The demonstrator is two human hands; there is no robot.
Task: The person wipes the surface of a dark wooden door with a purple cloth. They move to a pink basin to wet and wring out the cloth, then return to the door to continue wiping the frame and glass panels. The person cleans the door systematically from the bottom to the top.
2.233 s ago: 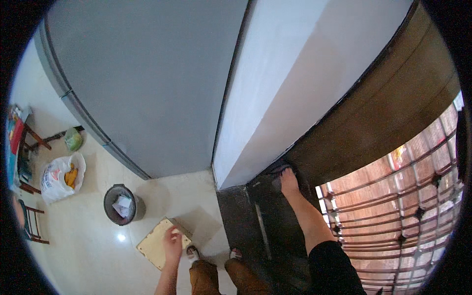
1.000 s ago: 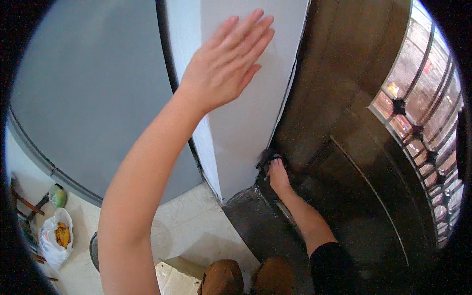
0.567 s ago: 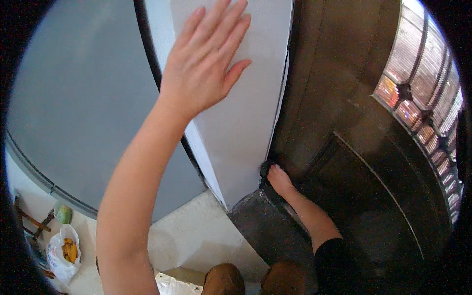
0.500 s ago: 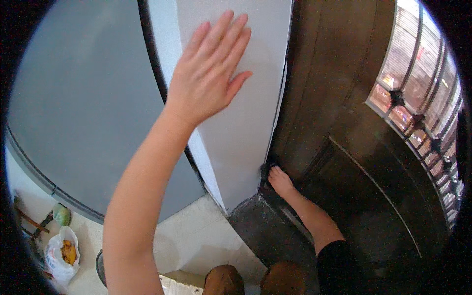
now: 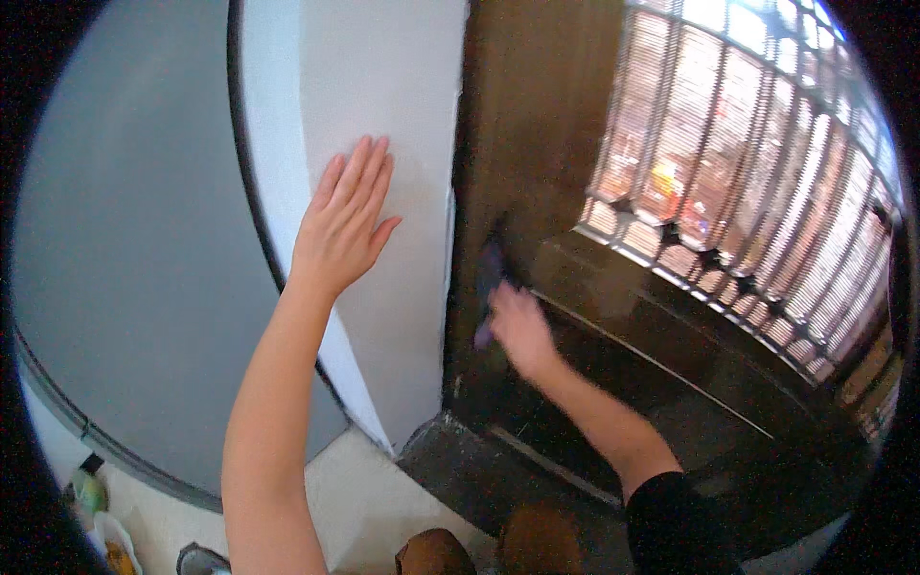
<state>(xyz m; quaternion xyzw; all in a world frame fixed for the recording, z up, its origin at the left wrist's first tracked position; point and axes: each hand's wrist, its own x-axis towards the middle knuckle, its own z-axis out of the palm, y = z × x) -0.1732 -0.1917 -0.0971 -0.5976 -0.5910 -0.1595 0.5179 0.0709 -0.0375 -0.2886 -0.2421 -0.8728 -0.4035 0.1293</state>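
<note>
My left hand (image 5: 343,222) lies flat on the white wall corner (image 5: 388,316), fingers stretched out and pointing up. Beside it on the right is a dark brown door (image 5: 537,134) with sunken panels. Against the lower part of this door my right hand (image 5: 520,324) presses a dark, purplish cloth (image 5: 493,273). Motion smears the hand and the cloth, so the fingers show only roughly. The cloth hangs out above and below the hand.
A barred window (image 5: 709,192) fills the door's upper right. A large grey panel (image 5: 134,240) stands left of the wall. Below are a dark sill (image 5: 479,470) and a pale tiled floor (image 5: 355,489). A white plastic bag (image 5: 113,537) sits at the lower left.
My right hand has moved the cloth up from the door's bottom corner onto the door's face. The view has shifted right, showing more window. My left hand stays flat, now lower in the picture.
</note>
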